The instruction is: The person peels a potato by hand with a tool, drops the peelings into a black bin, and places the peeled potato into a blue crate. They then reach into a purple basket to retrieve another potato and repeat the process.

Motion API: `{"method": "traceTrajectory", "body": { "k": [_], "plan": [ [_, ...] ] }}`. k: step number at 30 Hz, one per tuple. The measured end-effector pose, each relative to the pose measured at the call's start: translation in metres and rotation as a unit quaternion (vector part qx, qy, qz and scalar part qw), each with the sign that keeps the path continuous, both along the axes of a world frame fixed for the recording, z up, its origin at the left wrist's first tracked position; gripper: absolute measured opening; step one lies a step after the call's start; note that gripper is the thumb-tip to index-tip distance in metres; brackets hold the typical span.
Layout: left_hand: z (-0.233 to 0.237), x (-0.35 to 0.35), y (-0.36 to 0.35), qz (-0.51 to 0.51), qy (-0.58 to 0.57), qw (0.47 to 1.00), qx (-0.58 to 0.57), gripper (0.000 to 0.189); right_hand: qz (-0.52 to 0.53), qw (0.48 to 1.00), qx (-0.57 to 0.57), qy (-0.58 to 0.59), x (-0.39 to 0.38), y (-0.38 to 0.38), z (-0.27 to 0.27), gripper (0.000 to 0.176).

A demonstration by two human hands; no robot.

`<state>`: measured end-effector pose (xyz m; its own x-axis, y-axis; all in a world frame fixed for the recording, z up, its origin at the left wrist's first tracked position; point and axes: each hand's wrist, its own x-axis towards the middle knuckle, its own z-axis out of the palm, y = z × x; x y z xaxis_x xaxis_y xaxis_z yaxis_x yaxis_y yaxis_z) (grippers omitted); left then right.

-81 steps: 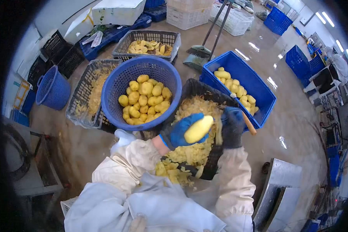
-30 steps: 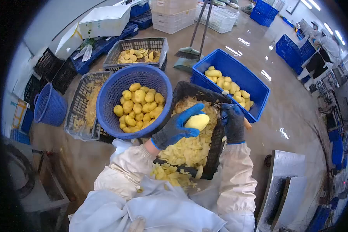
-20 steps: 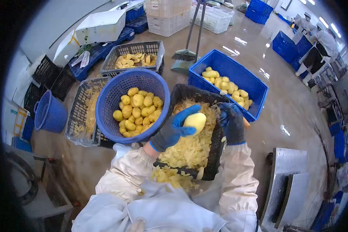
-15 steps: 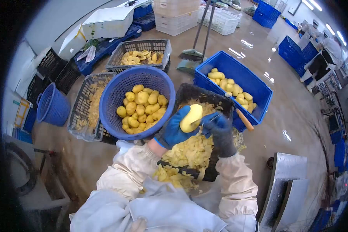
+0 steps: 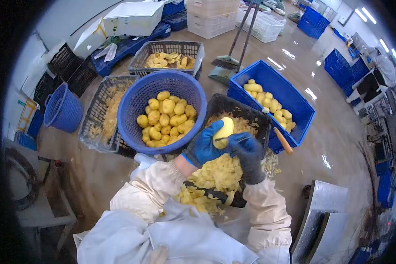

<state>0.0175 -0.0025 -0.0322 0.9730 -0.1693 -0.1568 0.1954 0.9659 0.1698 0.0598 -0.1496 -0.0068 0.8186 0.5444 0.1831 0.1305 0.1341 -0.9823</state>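
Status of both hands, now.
Left hand: closed around a peeled potato.
Right hand: closed on a thin tool, mostly hidden by the fingers.

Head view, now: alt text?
Blue-gloved left hand holds a yellow oval potato; blue-gloved right hand holds a thin dark tool at it, above a black plastic crate of peelings. A round blue perforated basket, left, and rectangular blue plastic bin, right, hold potatoes.

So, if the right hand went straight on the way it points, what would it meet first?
Probably the potato held by the left hand, directly ahead of the right hand; the gap is hard to judge.
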Motion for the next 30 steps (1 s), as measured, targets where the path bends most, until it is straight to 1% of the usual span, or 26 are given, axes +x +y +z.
{"method": "traceTrajectory", "body": {
  "k": [1,2,3,4,5,7,8,9,11,12,13,15,16,17,18,19,20,21,23,24,25,26,27,28,29,30],
  "plan": [
    [-0.01,0.001,0.003,0.003,0.002,1.0,0.0,0.035,0.038,0.989,-0.028,-0.14,-0.004,0.004,-0.008,0.013],
    [-0.011,-0.001,0.006,-0.011,-0.008,0.999,-0.033,0.034,0.038,0.989,-0.028,-0.138,-0.002,0.004,-0.013,0.013],
    [-0.011,-0.002,0.007,-0.024,-0.019,0.997,-0.067,0.033,-0.016,0.994,-0.035,-0.104,0.004,0.002,-0.016,0.013],
    [-0.011,0.002,0.001,0.045,0.039,0.998,-0.03,0.032,-0.069,0.994,-0.044,-0.071,0.011,-0.001,-0.017,0.013],
    [-0.007,-0.001,-0.001,0.048,0.039,0.998,-0.032,0.032,-0.065,0.994,-0.046,-0.072,0.025,-0.01,-0.018,0.013],
    [0.002,-0.004,0.0,0.069,0.091,0.993,-0.007,0.032,-0.135,0.98,0.088,0.119,0.052,-0.026,-0.016,0.013],
    [0.009,-0.002,0.001,0.087,0.118,0.989,-0.025,0.033,-0.134,0.98,0.089,0.117,0.046,-0.022,-0.013,0.013],
    [0.005,0.0,0.004,0.089,0.117,0.989,-0.026,0.033,-0.088,0.991,0.06,0.085,0.031,-0.015,-0.01,0.013],
    [-0.01,0.004,0.011,0.073,0.009,0.996,-0.052,0.032,-0.042,0.997,0.031,0.055,0.007,0.002,-0.011,0.013],
    [-0.002,0.001,0.01,0.091,0.046,0.995,0.005,0.032,-0.03,0.998,-0.012,-0.057,-0.005,0.01,-0.013,0.013],
    [-0.003,0.001,0.01,0.092,0.048,0.995,0.004,0.032,-0.016,0.984,-0.056,-0.17,-0.011,0.013,-0.015,0.012],
    [-0.011,0.002,0.014,0.067,0.013,0.997,-0.018,0.031,-0.054,0.989,-0.024,-0.134,-0.003,0.013,-0.023,0.013],
    [-0.047,0.01,0.014,0.192,-0.077,0.955,0.211,0.031,-0.092,0.991,0.008,-0.1,0.004,0.012,-0.025,0.014],
    [-0.035,0.008,0.013,0.194,-0.078,0.955,0.21,0.031,-0.091,0.991,0.008,-0.102,0.015,0.006,-0.021,0.014],
    [-0.013,0.003,0.01,0.169,0.026,0.982,0.079,0.027,-0.113,0.992,0.044,-0.028,0.028,-0.003,-0.017,0.014],
    [0.0,0.002,0.01,0.138,0.128,0.981,-0.053,0.024,-0.136,0.986,0.082,0.045,0.035,-0.008,-0.014,0.014],
    [-0.006,0.007,0.011,0.119,0.132,0.982,-0.069,0.025,-0.115,0.99,0.075,0.03,0.028,-0.005,-0.01,0.011],
    [-0.008,0.006,0.014,0.119,0.13,0.982,-0.069,0.025,-0.115,0.99,0.074,0.028,0.018,0.001,-0.008,0.011],
    [-0.004,0.0,0.02,-0.019,-0.032,0.998,-0.044,0.032,0.061,0.995,0.021,0.076,0.001,0.009,-0.008,0.009],
    [0.0,-0.004,0.015,-0.025,-0.028,0.998,-0.045,0.032,0.041,0.993,-0.003,0.108,0.01,0.007,-0.012,0.01],
    [0.006,-0.011,0.008,-0.019,-0.007,0.999,0.049,0.033,0.039,0.993,-0.005,0.111,0.023,0.001,-0.018,0.01],
    [0.013,-0.014,0.004,-0.01,0.011,0.989,0.144,0.034,-0.021,0.999,-0.025,0.032,0.039,-0.005,-0.024,0.01],
    [0.01,-0.01,0.003,-0.075,0.018,0.995,0.07,0.036,-0.078,0.995,-0.045,-0.048,0.049,-0.008,-0.021,0.012],
    [0.008,-0.013,0.0,-0.074,0.011,0.99,0.117,0.037,-0.158,0.938,-0.139,-0.277,0.055,-0.013,-0.018,0.017],
    [0.019,-0.015,-0.002,-0.075,0.004,0.983,0.166,0.038,-0.159,0.938,-0.137,-0.277,0.061,-0.019,-0.022,0.017],
    [0.02,-0.013,0.001,-0.077,0.003,0.983,0.169,0.038,-0.125,0.991,-0.01,-0.04,0.067,-0.022,-0.028,0.016]
  ]
}}
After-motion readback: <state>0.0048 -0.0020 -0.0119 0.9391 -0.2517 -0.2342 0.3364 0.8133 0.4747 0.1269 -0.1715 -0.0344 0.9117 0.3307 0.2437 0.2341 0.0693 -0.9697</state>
